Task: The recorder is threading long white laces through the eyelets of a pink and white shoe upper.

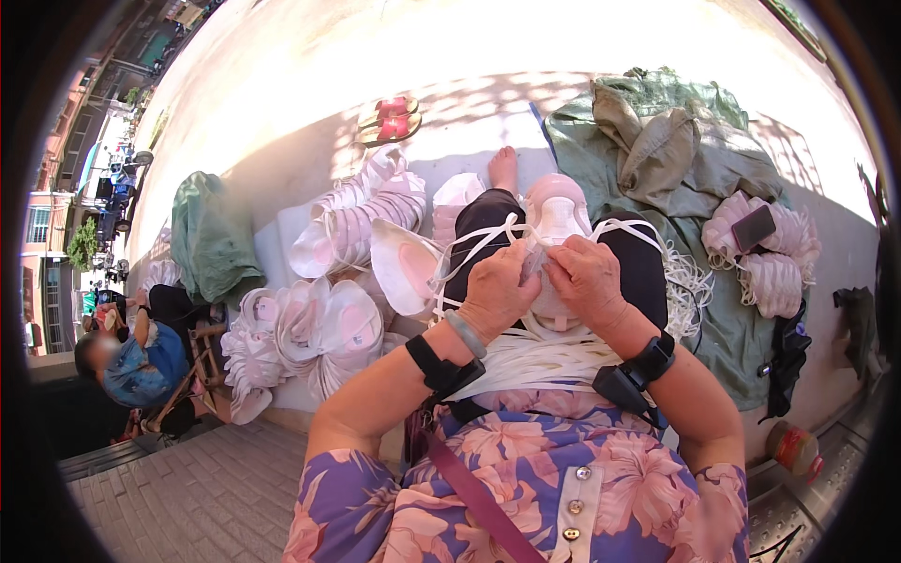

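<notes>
A pale pink and white shoe upper (560, 208) lies between my knees, toe pointing away from me. My left hand (499, 289) is closed at the left edge of its lacing opening, pinching a white shoelace (514, 228) that loops out over my left knee. My right hand (588, 275) pinches at the opposite edge, fingertips close to the left ones; a white lace loop rises above it across my right knee. The exact grip at the fingertips is partly hidden. A bundle of loose white shoelaces (530, 359) rests across my lap.
Stacks of pink-white shoe uppers (324, 328) stand at my left. On the right are a green cloth (723, 347), more bundled uppers (774, 281) and a phone (753, 229) on them. Red sandals (390, 119) lie ahead. Another person (145, 366) sits at far left beside a green sack (211, 235).
</notes>
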A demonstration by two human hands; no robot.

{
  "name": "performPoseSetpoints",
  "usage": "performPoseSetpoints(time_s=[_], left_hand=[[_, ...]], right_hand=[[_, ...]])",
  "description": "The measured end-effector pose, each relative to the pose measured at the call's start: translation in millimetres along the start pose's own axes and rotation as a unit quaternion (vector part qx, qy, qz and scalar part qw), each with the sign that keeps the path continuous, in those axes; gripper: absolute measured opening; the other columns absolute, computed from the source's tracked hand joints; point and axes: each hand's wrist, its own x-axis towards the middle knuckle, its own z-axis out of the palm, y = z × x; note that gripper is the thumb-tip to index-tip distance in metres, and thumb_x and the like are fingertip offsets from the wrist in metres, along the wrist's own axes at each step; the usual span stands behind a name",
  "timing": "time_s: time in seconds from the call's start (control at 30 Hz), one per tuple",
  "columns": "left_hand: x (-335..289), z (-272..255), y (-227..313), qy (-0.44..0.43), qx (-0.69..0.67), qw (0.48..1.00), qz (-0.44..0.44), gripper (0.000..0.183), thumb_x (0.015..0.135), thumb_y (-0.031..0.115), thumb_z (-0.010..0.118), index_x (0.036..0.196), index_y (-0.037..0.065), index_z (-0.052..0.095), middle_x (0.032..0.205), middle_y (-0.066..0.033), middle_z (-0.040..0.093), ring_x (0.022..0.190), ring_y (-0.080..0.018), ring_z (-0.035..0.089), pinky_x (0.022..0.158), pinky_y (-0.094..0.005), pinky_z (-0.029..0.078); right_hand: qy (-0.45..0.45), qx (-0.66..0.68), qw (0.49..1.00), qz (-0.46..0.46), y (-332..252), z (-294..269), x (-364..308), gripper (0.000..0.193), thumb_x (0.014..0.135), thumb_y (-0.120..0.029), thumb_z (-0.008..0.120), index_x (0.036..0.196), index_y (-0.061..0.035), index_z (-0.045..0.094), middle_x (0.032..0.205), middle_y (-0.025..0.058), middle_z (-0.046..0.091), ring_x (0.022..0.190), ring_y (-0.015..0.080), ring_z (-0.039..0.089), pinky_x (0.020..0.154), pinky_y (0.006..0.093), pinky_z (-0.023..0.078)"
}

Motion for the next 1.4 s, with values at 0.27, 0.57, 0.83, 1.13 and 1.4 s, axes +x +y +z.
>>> performPoseSetpoints(time_s=[0.27, 0.57, 0.83, 1.13, 1.4], left_hand=[[3.4, -1.7, -13.2, -0.003, -0.085, 0.996, 0.031, 0.031, 0.078, 0.012, 0.057, 0.104, -0.005, 0.057, 0.081, -0.0187, 0.061, 0.071, -0.0312, 0.06, 0.065, -0.0348, 0.048], [0.8, -2.5, -13.6, -0.006, -0.058, 0.996, 0.065, 0.024, 0.081, 0.01, 0.055, 0.1, -0.004, 0.058, 0.084, -0.0198, 0.061, 0.076, -0.0347, 0.06, 0.068, -0.035, 0.048], [6.8, -1.8, -3.4, -0.045, -0.065, 0.997, -0.008, 0.026, 0.084, 0.009, 0.051, 0.107, 0.0, 0.058, 0.088, -0.0197, 0.063, 0.083, -0.0323, 0.062, 0.073, -0.0361, 0.048], [0.3, 4.1, -15.6, 0.014, 0.0, 0.997, 0.076, 0.034, 0.079, 0.009, 0.051, 0.111, 0.0, 0.054, 0.085, -0.02, 0.061, 0.079, -0.0356, 0.061, 0.072, -0.041, 0.049], [-1.6, -1.2, 0.0, -0.008, -0.014, 0.999, 0.048, 0.034, 0.082, 0.016, 0.058, 0.113, 0.002, 0.055, 0.078, -0.0137, 0.058, 0.069, -0.0256, 0.06, 0.064, -0.0332, 0.048]], right_hand=[[-0.03, -0.091, 0.993, -0.071, -1.6, 9.0, 8.3, 0.01, 0.07, -0.017, 0.066, 0.074, -0.0096, 0.06, 0.069, 0.004, 0.052, 0.065, 0.022, 0.055, 0.063, 0.0359, 0.038], [-0.025, -0.099, 0.992, -0.079, -1.1, 21.6, 6.9, 0.008, 0.071, -0.016, 0.063, 0.071, -0.0103, 0.057, 0.067, 0.0044, 0.051, 0.063, 0.0227, 0.054, 0.063, 0.0365, 0.036], [-0.026, -0.155, 0.977, -0.142, -4.8, 17.4, 12.8, 0.005, 0.066, -0.009, 0.059, 0.068, -0.0098, 0.055, 0.067, 0.0051, 0.05, 0.064, 0.022, 0.053, 0.068, 0.0361, 0.035], [-0.061, -0.146, 0.987, -0.029, 51.9, -93.7, -81.5, 0.016, 0.071, -0.008, 0.063, 0.065, -0.009, 0.048, 0.064, 0.0069, 0.045, 0.062, 0.0261, 0.048, 0.063, 0.0385, 0.032], [-0.056, -0.244, 0.926, 0.284, 192.3, -159.9, -246.4, 0.01, 0.078, -0.014, 0.059, 0.073, -0.0072, 0.053, 0.071, 0.0096, 0.052, 0.071, 0.0317, 0.052, 0.065, 0.041, 0.035]])
